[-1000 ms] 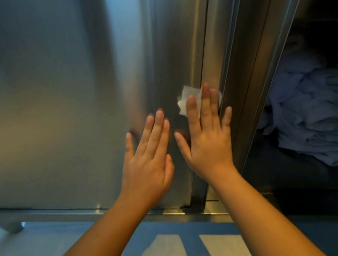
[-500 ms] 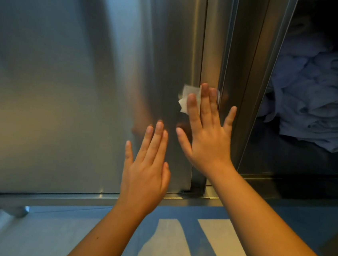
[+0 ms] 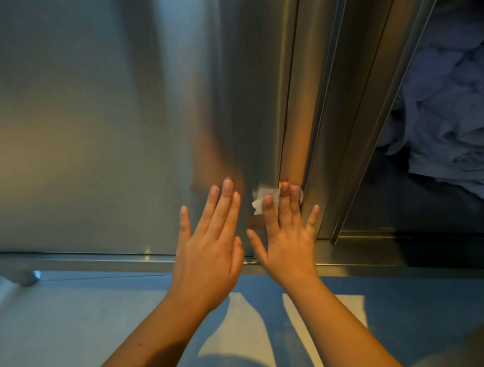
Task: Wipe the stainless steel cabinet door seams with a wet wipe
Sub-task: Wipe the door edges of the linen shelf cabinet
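— Where is my left hand sitting?
— Your left hand [image 3: 210, 248] is lying flat on the stainless steel cabinet door [image 3: 93, 108], fingers straight, holding nothing.
— And the wipe?
— The white wet wipe [image 3: 265, 200] is sitting low on the vertical door seam [image 3: 286, 113]. Your right hand [image 3: 286, 243] is pressing it there with straight fingers, just beside your left hand.
— What is the cabinet holding?
— Further right, the open compartment [image 3: 411, 207] is holding a crumpled heap of blue cloths [image 3: 462, 125].
— And underneath?
— A blue floor [image 3: 430, 316] with white markings [image 3: 237, 332] is running below the cabinet's base, under your forearms.
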### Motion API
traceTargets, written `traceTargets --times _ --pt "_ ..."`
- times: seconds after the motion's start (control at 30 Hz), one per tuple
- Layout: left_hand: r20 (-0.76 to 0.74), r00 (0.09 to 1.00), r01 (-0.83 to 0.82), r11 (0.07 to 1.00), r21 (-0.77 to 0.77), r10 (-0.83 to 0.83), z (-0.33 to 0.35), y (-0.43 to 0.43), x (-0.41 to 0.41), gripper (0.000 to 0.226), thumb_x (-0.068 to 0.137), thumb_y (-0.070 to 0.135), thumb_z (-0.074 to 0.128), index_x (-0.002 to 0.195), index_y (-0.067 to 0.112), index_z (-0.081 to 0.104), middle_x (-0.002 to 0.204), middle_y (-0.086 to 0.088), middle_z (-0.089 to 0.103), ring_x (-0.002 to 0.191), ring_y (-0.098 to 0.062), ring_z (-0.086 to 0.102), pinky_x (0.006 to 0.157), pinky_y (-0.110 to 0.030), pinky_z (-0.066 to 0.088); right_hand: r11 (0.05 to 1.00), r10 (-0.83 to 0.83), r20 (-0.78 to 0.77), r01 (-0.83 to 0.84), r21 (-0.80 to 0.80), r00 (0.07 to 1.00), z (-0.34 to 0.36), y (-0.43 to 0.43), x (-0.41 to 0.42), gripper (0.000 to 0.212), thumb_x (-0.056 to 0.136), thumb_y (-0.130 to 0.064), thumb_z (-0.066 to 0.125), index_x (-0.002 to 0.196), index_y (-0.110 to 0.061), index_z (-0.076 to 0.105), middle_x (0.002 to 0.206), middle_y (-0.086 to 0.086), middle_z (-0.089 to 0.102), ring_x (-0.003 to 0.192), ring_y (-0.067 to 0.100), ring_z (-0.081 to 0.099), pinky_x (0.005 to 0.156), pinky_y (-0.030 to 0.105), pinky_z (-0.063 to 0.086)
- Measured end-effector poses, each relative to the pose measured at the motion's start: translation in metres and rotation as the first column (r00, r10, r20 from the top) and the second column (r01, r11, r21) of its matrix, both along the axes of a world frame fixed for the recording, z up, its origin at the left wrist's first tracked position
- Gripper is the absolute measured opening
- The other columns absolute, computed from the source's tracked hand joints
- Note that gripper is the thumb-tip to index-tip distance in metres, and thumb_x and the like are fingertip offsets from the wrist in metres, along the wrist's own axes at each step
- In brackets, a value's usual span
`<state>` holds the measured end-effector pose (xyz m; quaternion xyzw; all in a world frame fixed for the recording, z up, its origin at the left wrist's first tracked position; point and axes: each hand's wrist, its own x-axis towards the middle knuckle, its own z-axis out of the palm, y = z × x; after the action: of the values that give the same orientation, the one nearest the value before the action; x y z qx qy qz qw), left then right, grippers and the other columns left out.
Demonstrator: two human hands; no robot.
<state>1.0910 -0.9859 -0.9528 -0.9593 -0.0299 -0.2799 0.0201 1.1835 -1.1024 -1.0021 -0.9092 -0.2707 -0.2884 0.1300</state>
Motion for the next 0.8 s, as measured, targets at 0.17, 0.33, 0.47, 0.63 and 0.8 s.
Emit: traceTargets --times 0.17,0.33,0.47,0.63,0.8 --pt "-0.016 1.000 -0.021 1.000 0.004 0.022 -0.003 -0.002 0.002 0.061 0.087 0.029 0.028 0.143 0.004 0.024 0.151 -0.012 0.020 0.136 -0.034 0.022 0.099 -0.060 0.014 0.995 0.000 -0.214 -0.022 -0.097 0.977 -0.025 -0.005 -0.011 0.076 0.086 -0.064 0.008 0.134 -0.028 -0.039 0.141 -0.002 -0.047 0.133 0.018 -0.037 0.107 0.044 -0.022" --pt "-0.019 1.000 -0.018 0.999 0.027 0.018 -0.004 0.000 0.001 0.064 0.085 0.024 0.045 0.143 0.004 0.025 0.152 -0.012 0.019 0.137 -0.034 0.021 0.100 -0.060 0.011 0.978 -0.021 -0.393 -0.063 -0.200 0.919 -0.044 -0.012 -0.019 0.073 0.083 -0.070 -0.002 0.124 -0.031 -0.049 0.131 -0.003 -0.057 0.125 0.018 -0.047 0.100 0.043 -0.034" --pt "-0.036 0.999 -0.005 1.000 0.022 0.006 -0.001 0.001 0.000 0.065 0.085 0.024 0.046 0.143 0.006 0.024 0.152 -0.012 0.018 0.138 -0.033 0.020 0.101 -0.059 0.010 0.961 -0.056 -0.478 -0.083 -0.264 0.877 -0.059 -0.017 -0.027 0.074 0.082 -0.065 0.003 0.118 -0.032 -0.053 0.125 -0.004 -0.061 0.118 0.018 -0.053 0.093 0.041 -0.040" --pt "-0.045 0.999 0.016 1.000 -0.021 -0.017 -0.001 0.002 0.000 0.066 0.089 0.019 0.050 0.144 0.008 0.017 0.153 -0.009 0.009 0.139 -0.032 0.012 0.102 -0.058 0.006 0.967 -0.043 -0.492 -0.088 -0.240 0.869 -0.045 -0.018 -0.027 0.071 0.087 -0.061 0.003 0.114 -0.032 -0.056 0.122 -0.006 -0.063 0.117 0.015 -0.054 0.095 0.046 -0.036" --pt "-0.046 0.999 0.019 0.999 -0.033 -0.020 -0.002 0.002 0.001 0.059 0.091 0.030 0.027 0.144 0.008 0.016 0.152 -0.008 0.007 0.139 -0.032 0.011 0.102 -0.058 0.010 0.998 -0.033 -0.278 0.018 -0.059 0.960 0.000 0.002 -0.017 0.075 0.088 -0.066 0.006 0.130 -0.029 -0.044 0.136 -0.003 -0.052 0.131 0.018 -0.040 0.103 0.044 -0.032"
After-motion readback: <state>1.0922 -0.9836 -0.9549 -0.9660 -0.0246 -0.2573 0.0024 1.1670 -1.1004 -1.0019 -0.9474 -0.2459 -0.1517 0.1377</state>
